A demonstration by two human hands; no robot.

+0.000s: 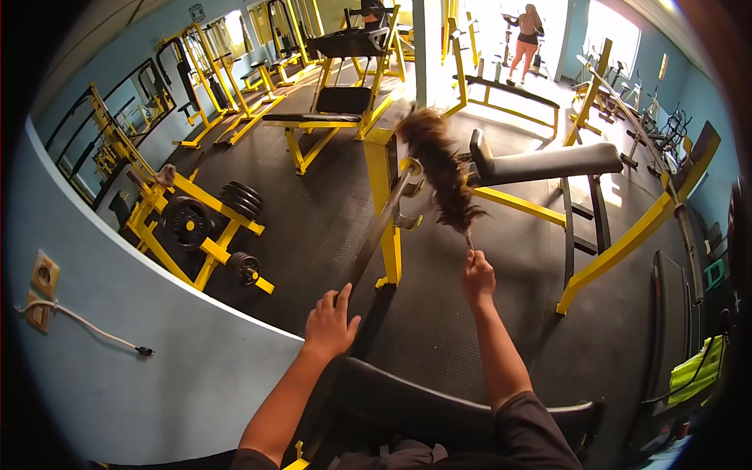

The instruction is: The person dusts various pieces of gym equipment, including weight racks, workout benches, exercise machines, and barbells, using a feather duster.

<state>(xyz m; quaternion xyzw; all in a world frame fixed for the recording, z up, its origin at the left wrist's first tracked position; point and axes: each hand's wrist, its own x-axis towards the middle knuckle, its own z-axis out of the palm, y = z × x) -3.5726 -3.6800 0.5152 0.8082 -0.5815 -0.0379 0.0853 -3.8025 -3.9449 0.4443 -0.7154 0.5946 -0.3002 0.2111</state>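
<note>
My right hand [479, 277] is closed round the thin handle of a brown feather duster [440, 168]. The duster points up and away, its feathers beside the yellow upright [384, 211] of a weight bench and overlapping the bar hooks [410, 205] there. A metal barbell bar [379, 235] rests at the upright and slants down toward me. Over its near part lies my left hand [331, 323], fingers stretched out and apart, holding nothing. Behind the duster is a black padded bench [548, 164] on a yellow frame.
A blue half wall [172, 345] curves along my left, with a socket [45, 274] and a hanging plug. Beyond it stands a yellow rack with black weight plates [188, 222]. A dark pad [439, 392] lies close before me. A person [526, 43] stands far back.
</note>
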